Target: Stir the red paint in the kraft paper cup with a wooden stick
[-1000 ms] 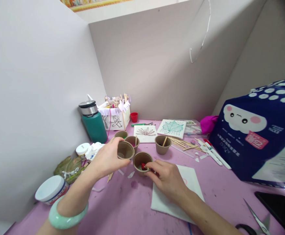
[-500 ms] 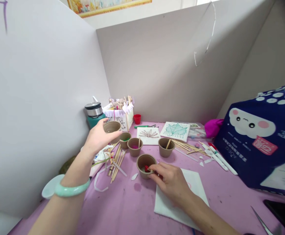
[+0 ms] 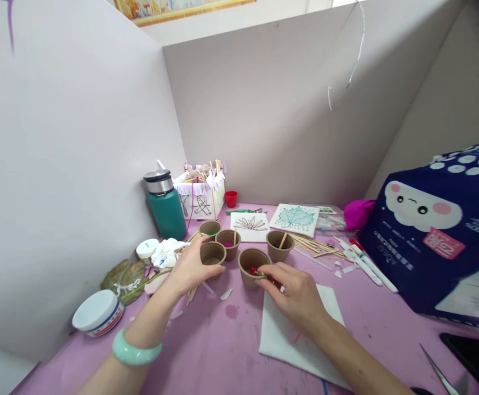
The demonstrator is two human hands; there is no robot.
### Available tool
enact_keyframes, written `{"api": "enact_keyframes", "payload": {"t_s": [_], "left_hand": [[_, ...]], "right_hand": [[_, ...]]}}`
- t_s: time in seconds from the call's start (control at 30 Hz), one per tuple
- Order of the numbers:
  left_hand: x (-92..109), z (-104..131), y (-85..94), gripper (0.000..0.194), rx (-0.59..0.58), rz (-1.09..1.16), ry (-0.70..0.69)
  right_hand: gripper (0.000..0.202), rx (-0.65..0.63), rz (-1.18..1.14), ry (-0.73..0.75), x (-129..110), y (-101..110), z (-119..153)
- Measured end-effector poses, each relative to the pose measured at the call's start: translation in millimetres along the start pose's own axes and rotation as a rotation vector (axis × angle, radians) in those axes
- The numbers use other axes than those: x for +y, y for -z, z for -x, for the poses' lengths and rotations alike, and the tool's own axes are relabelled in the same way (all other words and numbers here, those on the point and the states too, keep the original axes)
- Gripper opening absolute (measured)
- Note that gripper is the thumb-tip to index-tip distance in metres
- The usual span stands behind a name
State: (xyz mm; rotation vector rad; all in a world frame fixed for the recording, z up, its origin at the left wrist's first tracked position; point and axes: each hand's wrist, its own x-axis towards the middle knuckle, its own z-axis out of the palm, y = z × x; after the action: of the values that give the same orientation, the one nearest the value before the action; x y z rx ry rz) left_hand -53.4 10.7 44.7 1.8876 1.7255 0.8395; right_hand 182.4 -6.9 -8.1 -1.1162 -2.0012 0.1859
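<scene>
The left hand point(image 3: 190, 267) clasps a round brown cup point(image 3: 214, 256); the right hand point(image 3: 296, 293) pinches a small red-tipped implement point(image 3: 254, 271) in another brown cup point(image 3: 247, 281), right of it, near a square white pad point(image 3: 278, 340) on the pink-purple table point(image 3: 210, 345).

Closed in on three sides by a near-white left panel point(image 3: 79, 137), a soft grey far panel point(image 3: 243, 120) and a duller, more shaded right panel point(image 3: 440, 104). Marked high on the left panel with a purple stroke point(image 3: 10, 27). Visible against the far panel, toward right: a thin white wire point(image 3: 361, 44), bent near its lower end. Shaded diagonally across the far panel, darker to upper right. Beyond its top edge: off-white wall point(image 3: 280, 15), gold-framed picture point(image 3: 190, 12) partly cropped. Below: pinkish-purple surface point(image 3: 223, 351), flecked with dark specks.
</scene>
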Motion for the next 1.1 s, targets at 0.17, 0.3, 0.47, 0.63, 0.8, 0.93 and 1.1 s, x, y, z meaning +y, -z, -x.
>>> {"api": "enact_keyframes", "payload": {"t_s": [0.17, 0.3, 0.47, 0.63, 0.8, 0.93, 1.1], "left_hand": [[-7, 2, -1.6, 0.076, 0.048, -0.022, 0.027], [-1, 7, 4.3, 0.071, 0.057, -0.045, 0.001], [5, 10, 0.0, 0.065, 0.034, -0.048, -0.036], [-1, 7, -3.8, 0.065, 0.008, 0.000, -0.015], [-6, 11, 4.4, 0.081, 0.076, -0.057, -0.083], [5, 28, 0.1, 0.056, 0.384, -0.149, -0.089], [20, 46, -33.4, 0.071, 0.047, 0.039, -0.310]], "right_hand": [[0.013, -0.006, 0.003, -0.006, 1, -1, 0], [0.013, -0.005, -0.001, -0.008, 1, 0, 0], [0.014, -0.009, -0.006, -0.007, -1, 0, -1], [0.013, -0.007, -0.010, -0.001, -1, 0, 0], [0.012, 0.008, -0.022, 0.009, -1, -1, 0], [0.011, 0.031, -0.101, 0.007, -3, 1, -2], [0.014, 0.023, -0.248, 0.145, -11, 11, -3]]}}
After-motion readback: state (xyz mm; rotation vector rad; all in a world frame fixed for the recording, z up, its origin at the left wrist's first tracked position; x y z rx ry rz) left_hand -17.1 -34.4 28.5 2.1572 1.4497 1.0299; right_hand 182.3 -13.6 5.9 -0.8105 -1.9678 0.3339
